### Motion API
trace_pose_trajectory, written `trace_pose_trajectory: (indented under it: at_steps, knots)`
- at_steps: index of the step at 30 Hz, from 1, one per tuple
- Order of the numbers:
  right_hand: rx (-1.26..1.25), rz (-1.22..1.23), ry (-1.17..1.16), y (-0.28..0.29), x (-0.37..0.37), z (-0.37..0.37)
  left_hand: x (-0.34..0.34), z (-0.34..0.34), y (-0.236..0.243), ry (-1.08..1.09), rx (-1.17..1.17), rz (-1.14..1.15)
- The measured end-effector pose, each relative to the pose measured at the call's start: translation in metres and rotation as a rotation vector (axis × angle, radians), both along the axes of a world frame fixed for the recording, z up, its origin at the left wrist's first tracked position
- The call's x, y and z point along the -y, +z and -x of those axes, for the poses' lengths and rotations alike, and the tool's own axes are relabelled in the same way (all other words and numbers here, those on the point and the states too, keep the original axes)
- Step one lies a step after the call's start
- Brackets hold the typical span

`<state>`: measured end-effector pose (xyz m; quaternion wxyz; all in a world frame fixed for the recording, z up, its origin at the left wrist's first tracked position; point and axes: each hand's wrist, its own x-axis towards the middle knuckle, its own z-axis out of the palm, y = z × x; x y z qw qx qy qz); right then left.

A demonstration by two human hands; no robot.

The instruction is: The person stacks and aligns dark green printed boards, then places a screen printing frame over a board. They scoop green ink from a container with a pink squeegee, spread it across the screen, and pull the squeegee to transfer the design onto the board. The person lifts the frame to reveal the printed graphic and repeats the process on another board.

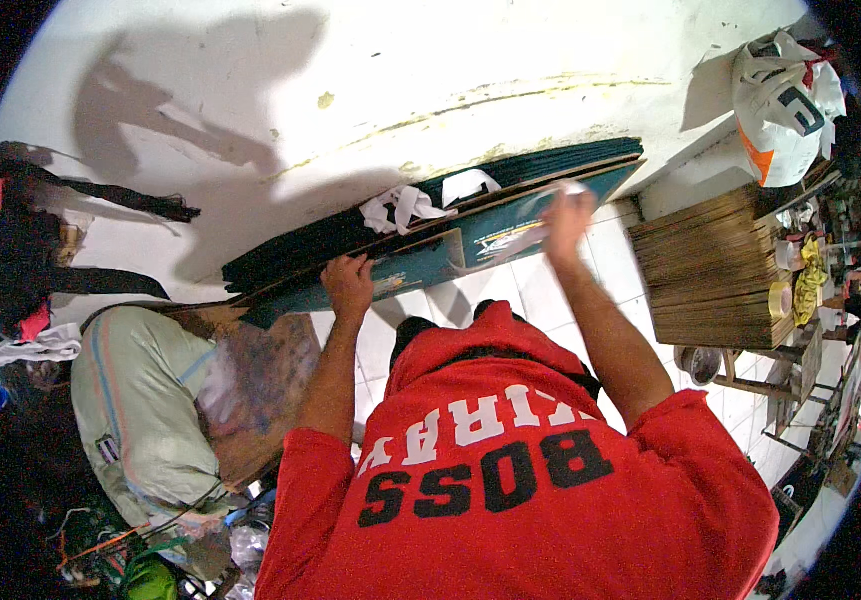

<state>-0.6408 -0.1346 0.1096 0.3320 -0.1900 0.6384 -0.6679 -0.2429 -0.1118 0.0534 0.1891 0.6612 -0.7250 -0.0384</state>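
Long dark teal boards with printed faces (510, 230) lean in a stack against the white wall, with bunched white strips (390, 210) along their top. My left hand (348, 278) has its fingers curled over the top edge of the front board, left of centre. Higher up at the right, my right hand (568, 220) is closed on a pale strip (500, 250), blurred by motion, which trails down over the board's face. The lower part of that strip is too smeared to make out clearly.
A white tiled floor (610, 280) lies below. On the right stand a tall cardboard stack (700, 270), cluttered shelves (830, 260) and a white bag (778, 110). On the left are a stuffed pale green sack (135, 400), dark hanging straps (110, 285) and tangled cords (150, 520).
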Motion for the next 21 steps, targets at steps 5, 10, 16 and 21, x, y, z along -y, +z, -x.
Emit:
trace_pose_trajectory:
  at_steps: [5,10,16,21]
  knots:
    - [-0.867,-0.202,0.278,0.003,0.021,0.059,0.001,0.006,-0.001,0.046,-0.058,0.033]
    - [-1.197,-0.247,0.756,-0.024,-0.005,0.015,0.0,0.006,0.005,-0.001,-0.099,0.081]
    - [-1.368,-0.302,0.795,-0.011,-0.005,0.014,-0.013,-0.015,0.014,-0.177,-0.106,0.036]
    - [-1.643,-0.25,0.874,-0.009,-0.006,0.053,-0.041,-0.06,-0.001,-0.205,0.045,-0.073]
